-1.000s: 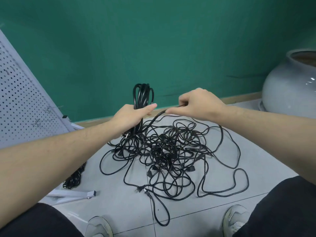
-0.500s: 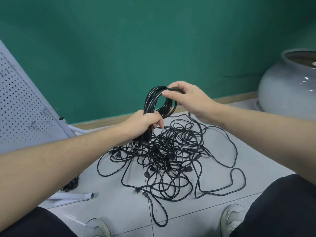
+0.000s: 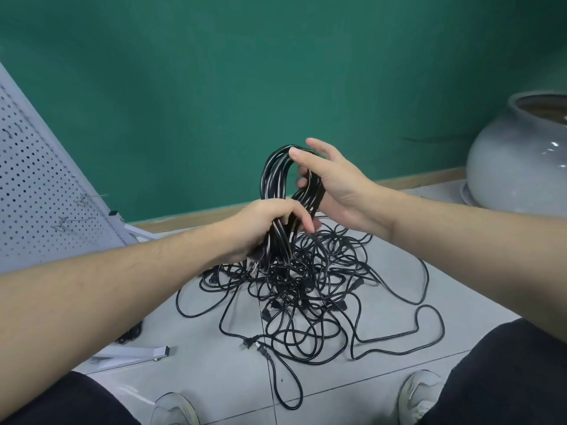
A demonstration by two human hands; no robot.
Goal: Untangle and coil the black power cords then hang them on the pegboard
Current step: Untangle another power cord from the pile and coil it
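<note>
Now left hand still grips the coil at its base; right hand has opened, fingers spread against the loop's far-right side, above the floor tangle.

A black coil stands upright at frame centre above a tangled cord heap; the white pegboard leans at left.

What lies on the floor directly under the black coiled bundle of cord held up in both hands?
Under the black coiled bundle of cord lies the tangled pile of black power cords on the grey tiled floor. The left hand hides the bundle's lower end.
</note>
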